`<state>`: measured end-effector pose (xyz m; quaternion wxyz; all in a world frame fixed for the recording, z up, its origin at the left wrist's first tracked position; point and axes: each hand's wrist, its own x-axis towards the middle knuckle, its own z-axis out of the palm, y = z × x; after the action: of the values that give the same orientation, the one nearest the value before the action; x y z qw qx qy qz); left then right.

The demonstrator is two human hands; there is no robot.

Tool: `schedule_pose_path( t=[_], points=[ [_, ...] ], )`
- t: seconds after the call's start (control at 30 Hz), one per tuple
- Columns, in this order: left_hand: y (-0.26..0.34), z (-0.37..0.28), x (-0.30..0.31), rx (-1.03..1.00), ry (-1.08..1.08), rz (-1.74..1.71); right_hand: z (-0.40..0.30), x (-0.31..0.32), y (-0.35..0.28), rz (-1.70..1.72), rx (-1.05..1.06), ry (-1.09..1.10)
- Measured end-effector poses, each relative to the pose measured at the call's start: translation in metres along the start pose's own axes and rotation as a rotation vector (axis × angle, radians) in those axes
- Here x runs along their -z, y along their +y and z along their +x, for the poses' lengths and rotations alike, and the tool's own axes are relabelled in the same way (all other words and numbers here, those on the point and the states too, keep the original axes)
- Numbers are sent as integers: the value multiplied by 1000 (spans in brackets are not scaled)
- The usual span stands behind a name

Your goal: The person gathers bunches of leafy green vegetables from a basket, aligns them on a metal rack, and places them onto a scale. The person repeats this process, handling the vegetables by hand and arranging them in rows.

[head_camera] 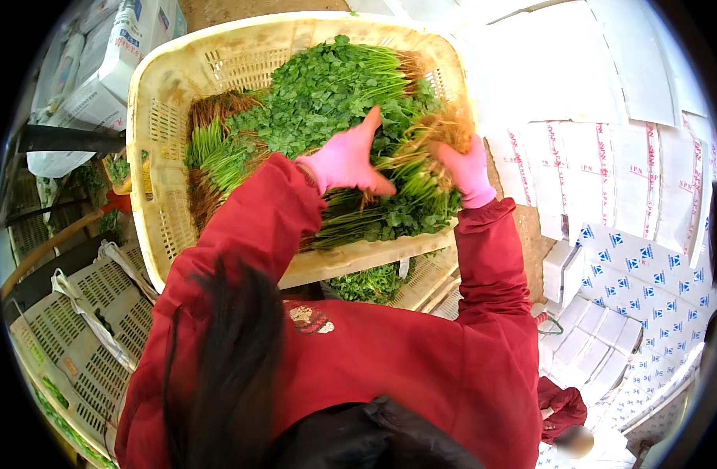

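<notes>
A large yellow plastic crate (241,35) with slotted walls holds leafy green herbs with long stems and brown roots, which look like coriander (317,94). My left hand (349,158), in a pink glove with orange fingertips, is spread over the middle of the crate with thumb and fingers apart and nothing between them. At the crate's right side my right hand (467,167), gloved alike, grips a bunch of the herbs (417,164) near its pale roots. Other bunches lie at the crate's left, roots outward.
Below the crate's near edge sits another crate of greens (370,284). Slotted crates (89,334) stand at the lower left. White foam boxes (605,176) are stacked at the right, and wrapped boxes (109,76) at the upper left. Another person in a red sleeve (564,407) is at the lower right.
</notes>
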<state>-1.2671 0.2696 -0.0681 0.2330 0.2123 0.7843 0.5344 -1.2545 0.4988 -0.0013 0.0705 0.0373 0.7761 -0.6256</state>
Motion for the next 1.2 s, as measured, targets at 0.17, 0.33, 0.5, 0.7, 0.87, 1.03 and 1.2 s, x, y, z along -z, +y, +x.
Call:
schedule_pose_path(
  t=[0.17,0.33,0.5,0.7,0.87,1.03,1.2],
  points=[
    [-25,-33,-55,-126,-38,391,0,30,28,123,27,114],
    [-46,-37,-69,-280,224,119,-8,21,8,192,6,92],
    [2,-10,-59,-39,260,150,-9,5,-9,29,-16,-121],
    [-66,-32,-50,-307,268,360,-14,40,6,-32,94,-176],
    [-81,-38,-14,-295,-21,151,-17,45,25,131,207,36],
    [31,-50,47,-528,510,-70,-15,35,24,173,150,83],
    [98,-37,-29,-733,252,310,-12,23,21,283,4,174]
  ],
)
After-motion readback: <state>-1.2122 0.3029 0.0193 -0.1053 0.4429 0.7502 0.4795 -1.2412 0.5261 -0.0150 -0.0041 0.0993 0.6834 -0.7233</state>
